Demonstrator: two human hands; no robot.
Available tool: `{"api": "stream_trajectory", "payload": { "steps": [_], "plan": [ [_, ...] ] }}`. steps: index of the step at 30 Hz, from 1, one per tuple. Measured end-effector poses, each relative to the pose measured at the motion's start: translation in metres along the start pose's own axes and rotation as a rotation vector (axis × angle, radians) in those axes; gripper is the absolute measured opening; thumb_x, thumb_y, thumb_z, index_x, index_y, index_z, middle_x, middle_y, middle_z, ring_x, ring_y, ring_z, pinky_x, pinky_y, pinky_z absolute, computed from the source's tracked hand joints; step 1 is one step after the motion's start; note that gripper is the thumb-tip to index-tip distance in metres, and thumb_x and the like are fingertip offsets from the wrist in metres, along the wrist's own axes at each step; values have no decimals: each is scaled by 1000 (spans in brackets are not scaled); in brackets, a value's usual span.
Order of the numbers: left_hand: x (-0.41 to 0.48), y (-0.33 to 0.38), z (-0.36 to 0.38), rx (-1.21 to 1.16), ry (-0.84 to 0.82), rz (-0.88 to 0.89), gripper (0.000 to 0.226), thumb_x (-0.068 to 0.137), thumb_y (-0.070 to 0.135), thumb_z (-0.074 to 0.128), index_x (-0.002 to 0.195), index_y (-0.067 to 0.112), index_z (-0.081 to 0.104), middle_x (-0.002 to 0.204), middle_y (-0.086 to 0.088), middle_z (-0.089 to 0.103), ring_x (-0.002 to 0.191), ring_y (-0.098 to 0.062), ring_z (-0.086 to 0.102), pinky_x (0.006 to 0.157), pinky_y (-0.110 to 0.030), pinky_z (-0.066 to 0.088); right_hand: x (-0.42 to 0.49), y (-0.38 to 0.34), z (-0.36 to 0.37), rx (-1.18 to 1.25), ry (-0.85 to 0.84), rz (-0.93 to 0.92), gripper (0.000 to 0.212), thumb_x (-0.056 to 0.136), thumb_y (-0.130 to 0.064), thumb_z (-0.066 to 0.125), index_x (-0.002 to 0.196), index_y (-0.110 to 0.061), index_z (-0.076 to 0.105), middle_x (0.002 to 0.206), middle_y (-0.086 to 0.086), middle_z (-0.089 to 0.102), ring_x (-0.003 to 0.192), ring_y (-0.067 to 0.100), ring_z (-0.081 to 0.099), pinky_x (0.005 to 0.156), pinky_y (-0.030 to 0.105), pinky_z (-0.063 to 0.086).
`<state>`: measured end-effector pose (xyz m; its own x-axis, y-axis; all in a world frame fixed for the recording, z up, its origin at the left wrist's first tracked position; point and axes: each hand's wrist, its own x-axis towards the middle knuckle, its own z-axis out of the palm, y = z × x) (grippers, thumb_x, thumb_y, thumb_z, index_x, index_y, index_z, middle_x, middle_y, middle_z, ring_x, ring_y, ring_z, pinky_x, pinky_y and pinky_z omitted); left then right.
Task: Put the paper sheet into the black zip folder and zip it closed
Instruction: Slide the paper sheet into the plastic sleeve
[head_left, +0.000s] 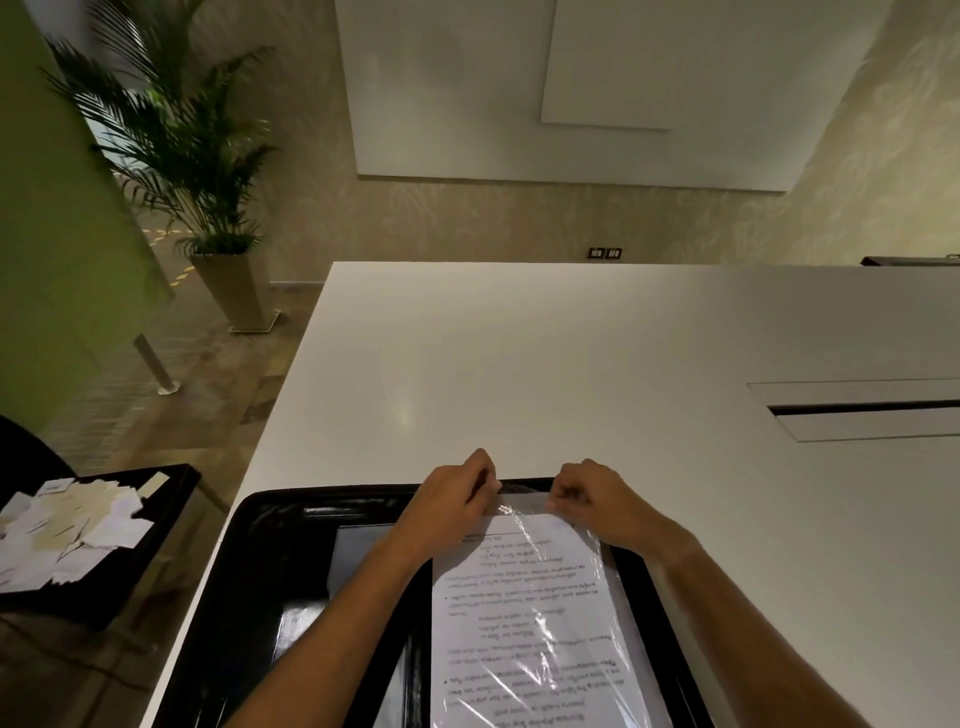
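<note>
**A:** Left to right, what's there?

**B:** Off the table's left side, a dark side surface holds a heap of paper scraps (67, 535), nothing to do with the job. Then the black zip folder (270, 571) lies open on the white table (571, 364), close to the person. Over its right half lies the paper sheet (524, 623), printed side up, under a clear plastic sleeve (582, 670).

**A:** And the hands?

**B:** The left hand (452, 499) is curled at the sleeve's far edge, fingers pinched narrow on the plastic. The right hand (592, 501) is just beside it, also pinched small at that same edge. They sit near each other, both gripping the top lip, as far as I can judge; the plastic glare makes it hard to tell whether the right one holds the sleeve alone or the sheet too.

**A:** What does the next move hinge on?

**B:** The sheet's long axis runs away from the person, straight toward the hands, and its top edge lies just short of the fingers, on the near side. So the sheet sits below and between the wrists, with the sleeve mouth at the far end. Neither hand is clearly nearer; the right one touches the sheet's top corner.

**A:** Zipping?

**B:** Not yet; the folder is wide open.
</note>
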<state>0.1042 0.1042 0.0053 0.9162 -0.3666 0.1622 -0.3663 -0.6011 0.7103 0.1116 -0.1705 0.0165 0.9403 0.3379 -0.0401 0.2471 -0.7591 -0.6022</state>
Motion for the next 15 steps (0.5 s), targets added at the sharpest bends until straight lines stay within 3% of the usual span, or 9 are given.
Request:
{"api": "stream_trajectory", "payload": {
  "steps": [3,6,11,15],
  "plan": [
    [3,8,-2,71,-82,-9,18,118,32,43,104,21,48,69,10,59,61,-17,56,60,-28,37,3,2,-2,-75,-43,1,16,98,-32,78,83,-27,76,71,-17,71,71,4,65,73,11,35],
    [6,14,-4,107,-110,-36,18,118,29,42,108,16,50,70,3,62,68,-35,63,62,-33,39,6,4,-4,-149,-36,-40,17,99,-38,70,83,-30,71,74,-20,74,72,3,67,81,17,33],
    [8,8,-12,42,-175,-91,10,110,31,61,116,27,53,76,7,73,69,-18,66,67,-34,50,5,8,-7,-140,-41,-26,18,97,-47,66,79,-48,65,79,-35,72,80,-6,68,83,22,35],
    [2,3,-20,-58,-191,-144,29,101,26,73,126,34,59,86,4,78,81,-17,71,83,-39,58,0,14,-6,-65,-25,-10,14,97,-47,70,89,-36,74,84,-31,77,84,-3,71,81,25,44]
  ]
}}
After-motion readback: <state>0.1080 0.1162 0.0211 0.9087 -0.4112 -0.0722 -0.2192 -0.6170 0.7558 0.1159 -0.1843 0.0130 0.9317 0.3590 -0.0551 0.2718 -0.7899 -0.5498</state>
